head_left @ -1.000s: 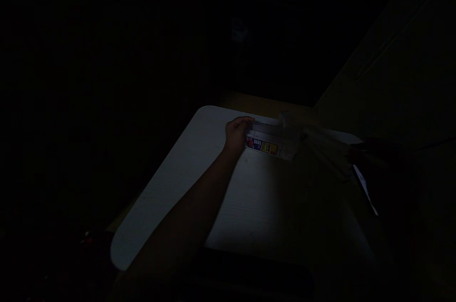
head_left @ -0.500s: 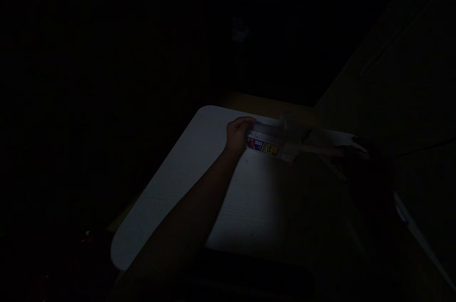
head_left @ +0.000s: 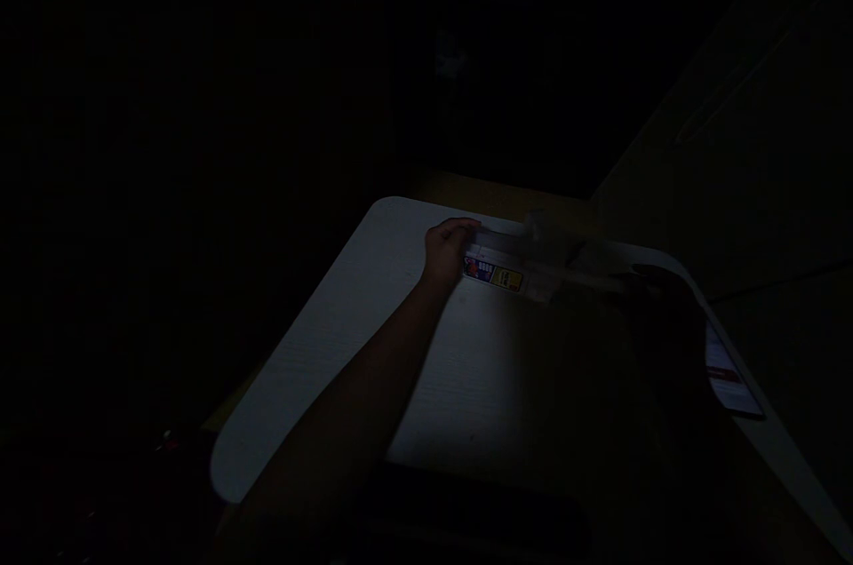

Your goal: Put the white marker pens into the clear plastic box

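Observation:
The scene is very dark. A long, see-through plastic package (head_left: 543, 285) with a purple and yellow label (head_left: 493, 274) lies at the far part of the white tabletop. My left hand (head_left: 448, 250) is closed on its left end, with the label just right of the fingers. In deep shadow, my right hand (head_left: 657, 303) is at the right end, where a pale, narrow strip (head_left: 593, 281) runs up to its fingers. Those fingers look closed, but darkness hides what they grip. Crumpled clear film seems to stand up from the package's middle.
A phone or tablet (head_left: 733, 383) with a lit screen lies by the right edge of the white table (head_left: 320, 343), beside my right forearm. A thin dark cable (head_left: 779, 285) runs off to the right. Walls and floor are almost black.
My right hand has shifted a little to the left along the package, and its forearm has uncovered more of the lit screen. My left hand and the label have hardly moved.

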A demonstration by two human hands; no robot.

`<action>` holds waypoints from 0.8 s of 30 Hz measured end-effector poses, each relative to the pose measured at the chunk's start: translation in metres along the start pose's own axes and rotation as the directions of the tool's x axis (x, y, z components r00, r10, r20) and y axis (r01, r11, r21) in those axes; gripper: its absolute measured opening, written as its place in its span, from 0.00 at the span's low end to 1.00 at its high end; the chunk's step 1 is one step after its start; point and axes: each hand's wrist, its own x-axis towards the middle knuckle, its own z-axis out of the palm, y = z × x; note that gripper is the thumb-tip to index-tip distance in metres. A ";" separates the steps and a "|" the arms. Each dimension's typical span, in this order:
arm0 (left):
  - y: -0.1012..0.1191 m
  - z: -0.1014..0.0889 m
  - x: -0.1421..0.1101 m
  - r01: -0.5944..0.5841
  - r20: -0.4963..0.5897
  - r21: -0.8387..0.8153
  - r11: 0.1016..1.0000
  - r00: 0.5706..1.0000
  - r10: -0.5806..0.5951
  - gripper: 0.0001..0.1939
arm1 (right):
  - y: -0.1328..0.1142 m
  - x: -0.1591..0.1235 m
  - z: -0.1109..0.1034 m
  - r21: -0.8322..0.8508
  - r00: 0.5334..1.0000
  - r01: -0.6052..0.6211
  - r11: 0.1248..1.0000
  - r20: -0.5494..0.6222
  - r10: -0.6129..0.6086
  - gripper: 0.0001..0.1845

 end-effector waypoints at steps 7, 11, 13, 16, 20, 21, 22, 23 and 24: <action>0.002 0.001 0.000 0.012 0.000 -0.008 1.000 1.000 -0.012 0.10 | 0.003 0.001 0.005 -0.253 0.994 0.038 0.967 0.111 -0.010 0.18; 0.005 0.003 -0.002 0.018 -0.009 -0.018 1.000 1.000 -0.019 0.10 | 0.004 0.002 0.009 -0.258 0.979 0.131 0.957 0.186 -0.084 0.17; 0.005 0.003 -0.002 0.012 -0.007 -0.005 1.000 1.000 -0.012 0.10 | 0.006 0.001 0.013 -0.243 0.969 0.178 0.953 0.212 -0.127 0.17; 0.005 0.002 -0.002 0.009 0.004 0.012 1.000 1.000 -0.009 0.10 | 0.009 0.001 0.020 -0.248 0.957 0.228 0.941 0.236 -0.170 0.14; 0.004 0.001 -0.002 0.019 0.007 0.017 1.000 1.000 -0.019 0.10 | 0.013 0.003 0.026 -0.261 0.941 0.288 0.922 0.254 -0.222 0.13; 0.004 0.001 -0.002 0.015 0.006 0.014 1.000 1.000 -0.015 0.10 | 0.014 0.004 0.027 -0.266 0.938 0.305 0.915 0.252 -0.239 0.13; 0.004 0.001 -0.002 0.010 0.003 0.009 1.000 1.000 -0.010 0.10 | 0.016 0.004 0.027 -0.273 0.934 0.322 0.906 0.246 -0.258 0.13; 0.004 0.001 -0.001 0.007 0.004 0.003 1.000 1.000 -0.007 0.10 | 0.018 0.005 0.027 -0.282 0.930 0.342 0.896 0.236 -0.280 0.13; 0.004 0.002 -0.001 0.007 0.003 -0.005 1.000 1.000 -0.007 0.10 | 0.020 0.006 0.026 -0.295 0.927 0.359 0.885 0.222 -0.302 0.13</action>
